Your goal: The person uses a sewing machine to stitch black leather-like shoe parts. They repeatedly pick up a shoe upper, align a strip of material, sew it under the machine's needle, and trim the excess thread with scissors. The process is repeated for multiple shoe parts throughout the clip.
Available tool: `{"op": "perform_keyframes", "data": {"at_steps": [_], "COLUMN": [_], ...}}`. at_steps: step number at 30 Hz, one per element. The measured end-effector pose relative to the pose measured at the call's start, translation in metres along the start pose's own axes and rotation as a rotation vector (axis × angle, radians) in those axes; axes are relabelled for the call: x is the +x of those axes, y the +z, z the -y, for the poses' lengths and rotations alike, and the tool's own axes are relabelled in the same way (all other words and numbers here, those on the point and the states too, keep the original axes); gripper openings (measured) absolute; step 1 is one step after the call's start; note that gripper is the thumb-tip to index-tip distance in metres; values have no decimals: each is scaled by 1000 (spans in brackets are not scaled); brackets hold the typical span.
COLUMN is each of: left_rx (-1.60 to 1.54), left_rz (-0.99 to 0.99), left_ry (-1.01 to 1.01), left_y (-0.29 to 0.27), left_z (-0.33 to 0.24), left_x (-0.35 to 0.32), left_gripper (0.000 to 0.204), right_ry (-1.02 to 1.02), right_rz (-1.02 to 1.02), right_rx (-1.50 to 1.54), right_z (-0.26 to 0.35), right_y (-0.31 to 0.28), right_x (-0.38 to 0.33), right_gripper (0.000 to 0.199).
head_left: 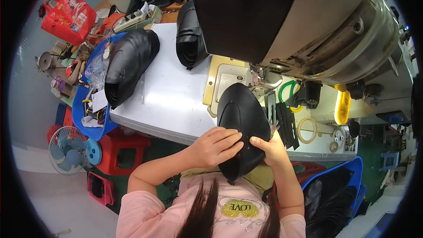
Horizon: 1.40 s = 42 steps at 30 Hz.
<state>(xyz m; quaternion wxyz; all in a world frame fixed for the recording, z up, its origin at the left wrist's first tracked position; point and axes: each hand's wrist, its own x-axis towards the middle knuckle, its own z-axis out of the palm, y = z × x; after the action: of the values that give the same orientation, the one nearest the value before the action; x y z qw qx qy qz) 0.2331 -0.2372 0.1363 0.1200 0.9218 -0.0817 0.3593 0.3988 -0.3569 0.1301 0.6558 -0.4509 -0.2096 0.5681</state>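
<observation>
Between my hands is a black leather shoe upper [242, 110], its far end close to the sewing machine's needle area [263, 77]. My left hand [218, 146] grips its left side, with the fingers laid over the top and the thumb hidden. On the other side my right hand [271, 147] holds it, thumb pressed on top and the other fingers mostly out of sight beneath. A small light mark shows on the leather between the two hands.
Stacks of nested black uppers [132, 64] [190, 39] lie on the white table [172, 97]. The machine head [308, 22] overhangs the far right. Black strips [286, 123] hang right of the work. Blue bins [358, 172] [79, 105] flank the table; a fan [68, 152] stands left.
</observation>
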Motion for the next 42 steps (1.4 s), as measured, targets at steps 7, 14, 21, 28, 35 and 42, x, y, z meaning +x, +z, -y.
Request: {"op": "perform_keyframes", "data": {"at_steps": [7, 14, 21, 28, 35, 42], "left_rx": [-23, 83, 104, 92, 90, 88], "left_rz": [-10, -63, -159, -131, -98, -66], "left_ry": [-29, -55, 43, 54, 67, 138], "left_y": [3, -6, -6, -3, -5, -10], "left_z": [-3, 9, 66, 85, 94, 103], "left_x": [-6, 2, 53, 75, 82, 86], "left_gripper": [31, 30, 29, 30, 25, 21], "right_ry": [-18, 35, -81, -313, -391, -339], "right_rz": [29, 38, -165, -253, -276, -288], "right_rx": [-109, 8, 131, -26, -30, -71], "right_z": [4, 15, 42, 20, 33, 43], "right_y": [4, 17, 18, -23, -26, -18], "right_x": [0, 26, 54, 48, 55, 53], "right_gripper": [42, 39, 35, 18, 16, 25]}}
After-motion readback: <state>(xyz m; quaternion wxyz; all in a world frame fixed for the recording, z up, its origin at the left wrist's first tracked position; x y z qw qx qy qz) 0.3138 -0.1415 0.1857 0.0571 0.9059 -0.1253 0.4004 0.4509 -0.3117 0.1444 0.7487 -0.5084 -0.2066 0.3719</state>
